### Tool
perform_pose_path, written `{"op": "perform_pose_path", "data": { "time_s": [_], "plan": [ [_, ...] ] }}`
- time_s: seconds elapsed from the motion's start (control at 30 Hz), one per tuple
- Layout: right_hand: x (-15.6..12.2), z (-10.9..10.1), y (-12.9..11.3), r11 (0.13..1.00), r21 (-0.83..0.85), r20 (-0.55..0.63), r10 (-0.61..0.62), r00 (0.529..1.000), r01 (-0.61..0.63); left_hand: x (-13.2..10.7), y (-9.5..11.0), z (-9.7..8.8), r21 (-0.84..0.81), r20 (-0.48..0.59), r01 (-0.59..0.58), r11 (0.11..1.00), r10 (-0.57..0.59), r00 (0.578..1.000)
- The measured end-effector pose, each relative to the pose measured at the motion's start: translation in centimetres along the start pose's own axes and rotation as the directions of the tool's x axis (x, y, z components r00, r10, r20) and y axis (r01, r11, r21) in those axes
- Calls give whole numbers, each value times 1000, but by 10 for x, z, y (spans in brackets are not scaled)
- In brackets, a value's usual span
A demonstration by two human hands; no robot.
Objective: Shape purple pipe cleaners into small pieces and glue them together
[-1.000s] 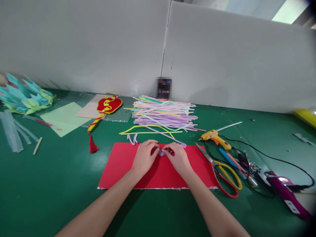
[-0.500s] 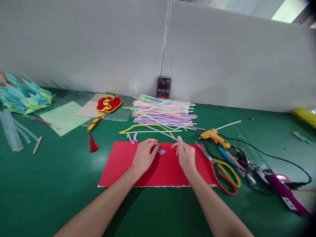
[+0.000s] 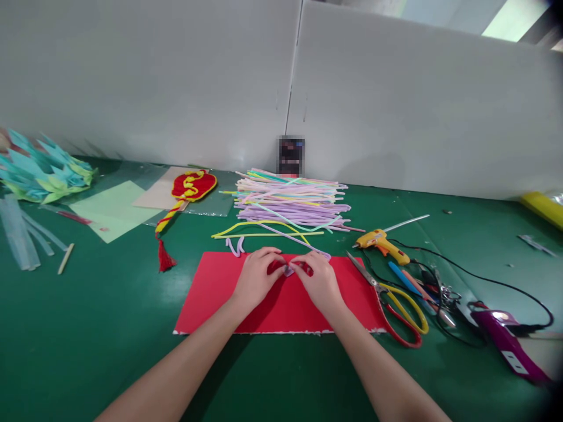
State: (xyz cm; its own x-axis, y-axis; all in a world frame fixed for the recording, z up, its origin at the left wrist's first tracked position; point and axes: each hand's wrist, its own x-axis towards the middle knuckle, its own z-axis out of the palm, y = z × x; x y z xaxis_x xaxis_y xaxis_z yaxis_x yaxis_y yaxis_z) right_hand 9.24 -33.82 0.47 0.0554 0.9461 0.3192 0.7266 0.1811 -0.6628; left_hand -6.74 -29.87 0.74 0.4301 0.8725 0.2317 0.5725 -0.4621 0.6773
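Over the red board (image 3: pixel 211 293), both hands meet at a small bent piece of lilac pipe cleaner (image 3: pixel 288 271). My left hand (image 3: pixel 259 278) pinches it from the left between thumb and index finger. From the right, my right hand (image 3: pixel 319 278) pinches at the same piece, fingertips almost touching the left ones. Fingers cover much of the piece. A long lilac pipe cleaner (image 3: pixel 292 235) runs from the pile behind to a curled end beside my right knuckles. Two short bent lilac pieces (image 3: pixel 235 246) lie at the board's back edge.
Behind lies a pile of pastel pipe cleaners (image 3: pixel 290 202), below a blurred dark device (image 3: pixel 291 155) at the white partition. Scissors (image 3: pixel 382 287) overlap the board's right edge, near a yellow glue gun (image 3: pixel 382 243) and purple power strip (image 3: pixel 510 346). A red-yellow fan ornament (image 3: pixel 193 186) lies left.
My right hand has let go of the long lilac pipe cleaner and moved left and down to the small piece. My left hand has stayed nearly still.
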Motion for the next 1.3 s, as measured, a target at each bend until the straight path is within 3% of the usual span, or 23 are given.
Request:
{"op": "perform_pose_path", "data": {
  "time_s": [0.43,1.3],
  "plan": [
    [-2,2,-5,997,-72,72,-24,997,29,0,-1,2,25,-10,-15,1000,16,1000],
    [-1,3,-4,996,-84,96,-10,995,19,0,1,2,35,-35,-6,999,7,999]
  ]
}}
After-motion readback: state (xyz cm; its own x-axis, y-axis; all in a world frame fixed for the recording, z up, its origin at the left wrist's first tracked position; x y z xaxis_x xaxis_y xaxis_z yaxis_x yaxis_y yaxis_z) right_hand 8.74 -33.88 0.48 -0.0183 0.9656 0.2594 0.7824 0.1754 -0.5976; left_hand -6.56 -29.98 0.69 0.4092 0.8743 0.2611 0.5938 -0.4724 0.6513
